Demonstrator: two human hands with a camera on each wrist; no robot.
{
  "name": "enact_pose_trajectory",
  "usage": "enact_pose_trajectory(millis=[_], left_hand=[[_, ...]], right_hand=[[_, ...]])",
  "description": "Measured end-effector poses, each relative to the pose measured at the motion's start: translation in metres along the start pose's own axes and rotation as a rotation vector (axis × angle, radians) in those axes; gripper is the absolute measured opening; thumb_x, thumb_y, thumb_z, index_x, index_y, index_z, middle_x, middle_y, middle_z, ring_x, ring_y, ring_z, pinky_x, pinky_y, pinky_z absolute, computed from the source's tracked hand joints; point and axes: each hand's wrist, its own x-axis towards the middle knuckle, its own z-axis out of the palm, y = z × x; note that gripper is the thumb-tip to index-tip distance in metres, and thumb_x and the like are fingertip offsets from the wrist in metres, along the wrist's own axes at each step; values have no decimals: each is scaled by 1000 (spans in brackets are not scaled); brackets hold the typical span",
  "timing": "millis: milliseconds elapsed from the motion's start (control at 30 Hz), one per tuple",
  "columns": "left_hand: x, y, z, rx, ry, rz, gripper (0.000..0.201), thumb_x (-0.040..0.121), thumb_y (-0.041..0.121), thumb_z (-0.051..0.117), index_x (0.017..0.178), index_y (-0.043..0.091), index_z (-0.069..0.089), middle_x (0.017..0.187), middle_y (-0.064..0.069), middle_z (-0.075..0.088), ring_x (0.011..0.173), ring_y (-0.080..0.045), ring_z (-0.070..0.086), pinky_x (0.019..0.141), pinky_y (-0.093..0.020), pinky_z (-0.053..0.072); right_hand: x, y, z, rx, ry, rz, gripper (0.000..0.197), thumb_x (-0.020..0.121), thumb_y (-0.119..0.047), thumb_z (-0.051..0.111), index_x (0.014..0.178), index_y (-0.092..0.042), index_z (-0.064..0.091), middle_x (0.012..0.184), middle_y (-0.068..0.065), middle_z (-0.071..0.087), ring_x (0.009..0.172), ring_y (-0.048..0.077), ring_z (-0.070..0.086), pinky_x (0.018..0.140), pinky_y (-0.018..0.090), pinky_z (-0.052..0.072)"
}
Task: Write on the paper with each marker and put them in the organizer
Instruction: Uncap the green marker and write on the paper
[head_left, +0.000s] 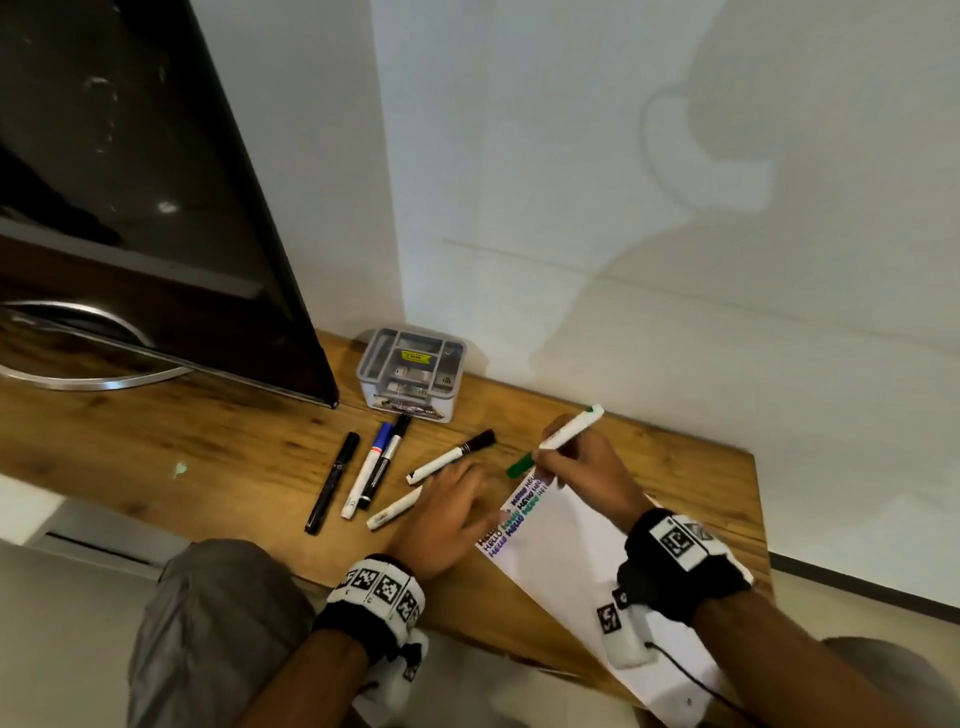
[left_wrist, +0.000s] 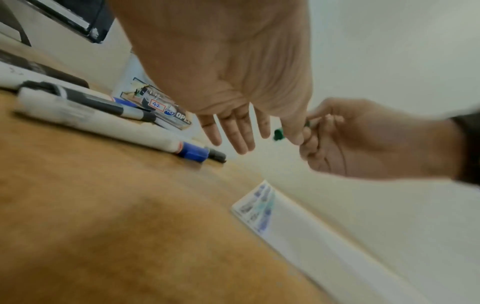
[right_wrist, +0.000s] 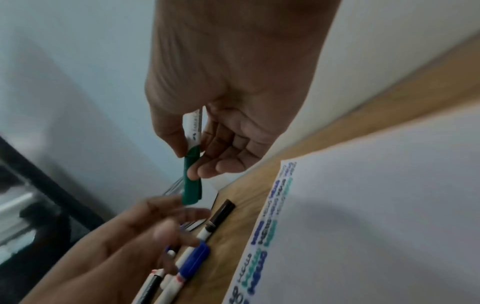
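Note:
My right hand (head_left: 545, 457) grips a white marker (head_left: 569, 428) whose green cap (head_left: 519, 467) points left over the paper's (head_left: 587, 566) top corner. In the right wrist view the right hand's fingers (right_wrist: 207, 168) pinch the marker at the green cap (right_wrist: 192, 185). My left hand (head_left: 462, 499) hovers flat, fingers straight (left_wrist: 233, 133), just short of the green cap (left_wrist: 279, 133) and holding nothing. The paper (right_wrist: 363, 205) bears rows of coloured "HELLO". Several capped markers (head_left: 371, 470) lie left of the left hand. The grey organizer (head_left: 410, 371) stands behind them by the wall.
A dark monitor (head_left: 156, 208) on a curved metal stand occupies the desk's left. The wooden desk (head_left: 208, 447) ends at a white wall behind and has a front edge near my knees. A white marker with a black cap (head_left: 452, 457) lies between the organizer and my hands.

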Motion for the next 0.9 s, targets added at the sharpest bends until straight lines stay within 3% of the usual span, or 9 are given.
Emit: enact_pose_trajectory(millis=[100,200,267,400,567,667,767,833,900], left_hand=[[3,22,-4,-363,12,-63,34,94,31,64,127,29,56,121,19,61,107,3,57,86,-21,49],[3,29,-4,-493,4,-54,20,95,20,64,115,19,66,108,9,71,104,-9,66,89,-30,53],[3,31,-5,-539,23,-84,18,93,15,66,110,13,69,104,3,73,99,-13,68,88,-34,55],[4,38,-9,-591,107,-141,17,85,5,73,102,7,72,98,-1,75,92,-12,71,82,-25,56],[6,40,-11,-574,148,-213,23,79,7,79,97,19,72,96,6,76,92,-7,71,86,-31,58],[6,36,-12,-523,155,-245,21,83,10,76,96,26,73,96,12,74,90,-3,69,84,-28,58],[6,32,-13,-509,159,-224,12,88,14,72,96,22,75,90,11,75,80,-7,70,74,-29,58],[6,33,-13,-517,161,-199,8,90,14,69,94,20,74,84,8,74,72,-11,69,69,-28,56],[6,37,-13,-543,155,-173,6,92,13,67,94,17,71,83,4,73,67,-12,67,67,-28,56]], right_hand=[[-25,12,10,262,-18,94,15,91,-6,71,92,2,59,81,20,72,73,24,68,62,29,53],[-41,21,21,387,-4,114,27,90,-13,74,101,11,65,90,28,72,78,28,69,69,33,54],[-46,23,26,460,34,119,28,90,-14,74,104,10,66,93,29,71,80,28,69,71,33,54],[-53,21,29,583,82,90,23,92,-12,71,103,8,68,87,24,69,79,29,66,72,33,55],[-56,14,30,657,176,186,32,91,-19,70,114,2,64,91,18,72,79,23,67,74,33,56],[-53,12,29,390,360,227,57,85,-23,79,132,-17,46,113,3,66,94,15,67,78,27,55],[-54,18,17,-287,504,-5,63,83,-34,80,135,-26,46,128,-9,46,119,11,44,100,32,36],[-55,19,12,-687,300,-250,40,90,-45,66,127,-31,55,131,-10,50,126,12,42,107,39,29],[-56,17,14,-783,-21,-309,34,98,-46,53,127,-28,56,127,-7,59,121,14,51,107,38,36]])
